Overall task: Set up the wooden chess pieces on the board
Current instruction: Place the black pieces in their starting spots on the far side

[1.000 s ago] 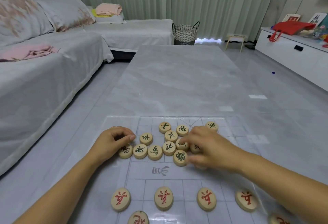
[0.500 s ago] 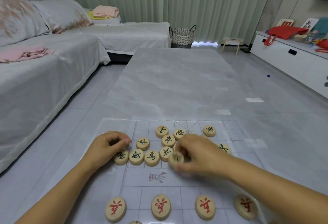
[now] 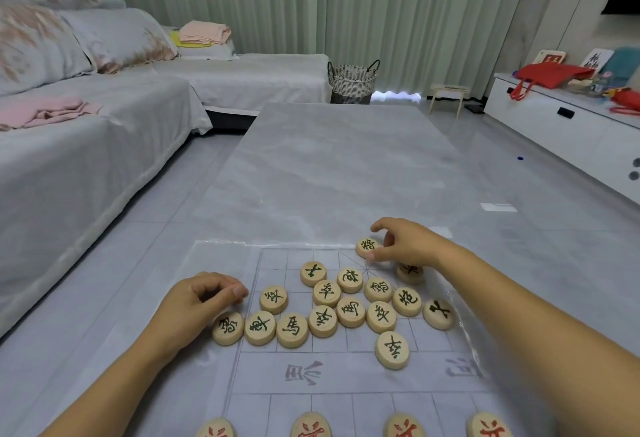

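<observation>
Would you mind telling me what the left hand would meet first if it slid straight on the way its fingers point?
The left hand would probably meet the nearest green-lettered piece, just to its right, first; depth is unclear.

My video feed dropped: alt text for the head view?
The right hand pinches a green-lettered wooden piece at the far edge of the board. The left hand rests curled beside a cluster of similar pieces; red-lettered pieces line the near row.

Pale wooden pieces (image 3: 326, 292) (green characters), grey-lined board (image 3: 346, 376).
</observation>
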Tool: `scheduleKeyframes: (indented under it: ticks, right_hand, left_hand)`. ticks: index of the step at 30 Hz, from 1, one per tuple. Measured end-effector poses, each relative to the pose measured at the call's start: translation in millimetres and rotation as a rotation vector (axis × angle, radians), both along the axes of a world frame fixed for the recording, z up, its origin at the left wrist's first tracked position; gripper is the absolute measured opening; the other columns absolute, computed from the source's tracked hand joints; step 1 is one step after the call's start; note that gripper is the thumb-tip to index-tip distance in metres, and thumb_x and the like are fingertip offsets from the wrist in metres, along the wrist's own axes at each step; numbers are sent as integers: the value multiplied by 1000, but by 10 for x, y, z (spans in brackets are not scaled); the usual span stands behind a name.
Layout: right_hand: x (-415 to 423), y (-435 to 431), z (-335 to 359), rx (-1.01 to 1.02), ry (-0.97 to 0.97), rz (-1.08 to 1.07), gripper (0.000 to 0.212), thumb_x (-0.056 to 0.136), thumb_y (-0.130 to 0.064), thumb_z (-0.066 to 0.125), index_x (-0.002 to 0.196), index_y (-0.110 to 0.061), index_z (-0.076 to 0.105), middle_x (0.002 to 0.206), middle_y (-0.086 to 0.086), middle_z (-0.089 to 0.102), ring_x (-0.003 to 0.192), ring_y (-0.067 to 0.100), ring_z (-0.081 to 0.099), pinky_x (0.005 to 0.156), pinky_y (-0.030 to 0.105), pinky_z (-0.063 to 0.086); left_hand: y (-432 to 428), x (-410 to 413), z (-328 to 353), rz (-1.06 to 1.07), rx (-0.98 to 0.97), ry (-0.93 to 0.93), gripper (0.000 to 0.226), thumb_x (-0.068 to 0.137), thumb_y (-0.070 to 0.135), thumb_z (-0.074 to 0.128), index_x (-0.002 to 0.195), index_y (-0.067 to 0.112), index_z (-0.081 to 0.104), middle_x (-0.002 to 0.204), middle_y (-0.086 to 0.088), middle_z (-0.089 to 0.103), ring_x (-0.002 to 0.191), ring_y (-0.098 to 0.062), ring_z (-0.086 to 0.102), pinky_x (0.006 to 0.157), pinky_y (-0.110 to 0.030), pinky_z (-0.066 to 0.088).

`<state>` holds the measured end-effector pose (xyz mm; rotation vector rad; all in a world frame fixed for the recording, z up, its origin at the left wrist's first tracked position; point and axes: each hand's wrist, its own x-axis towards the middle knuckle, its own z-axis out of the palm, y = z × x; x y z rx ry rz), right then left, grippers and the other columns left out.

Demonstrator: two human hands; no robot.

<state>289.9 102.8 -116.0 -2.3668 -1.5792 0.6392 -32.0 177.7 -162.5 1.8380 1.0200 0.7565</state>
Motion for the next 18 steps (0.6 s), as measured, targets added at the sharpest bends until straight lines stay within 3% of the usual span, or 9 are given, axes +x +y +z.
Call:
scheduleKeyframes:
  ticks: [3,7,13,18]
  right_hand:
    - [18,0,-57,38,-22,80,59,80,-40,66,133,-32,41,103,-4,48,103,20,53,92,34,43]
    - [-55,18,-173,146,-144,80,44,81,-39,66,120,-24,53,99,-5,46,101,20,53,85,30,38]
    - [-113,35,-198,172,-147,19,38,77,-47,67,100,-21,51,95,-4,48,89,16,48,85,33,38]
    - [-83,70,-169,139,-82,21,40,80,-40,67,112,-20,53,99,-3,47,92,15,46,91,36,39]
  left_hand:
    - [0,7,3,8,-3,2,14,83,16,64,74,16,75,87,9,72,83,-5,64,76,-16,49]
    - [-6,-1,10,7,-19,-6,15,83,17,65,74,18,75,86,5,72,83,-6,65,81,-24,48]
    - [-18,2,23,15,-24,-1,17,84,17,63,73,21,75,85,7,72,81,-4,65,79,-23,47]
    - [-24,-7,30,15,-29,1,17,85,17,63,74,20,75,84,7,72,81,-5,65,78,-22,47]
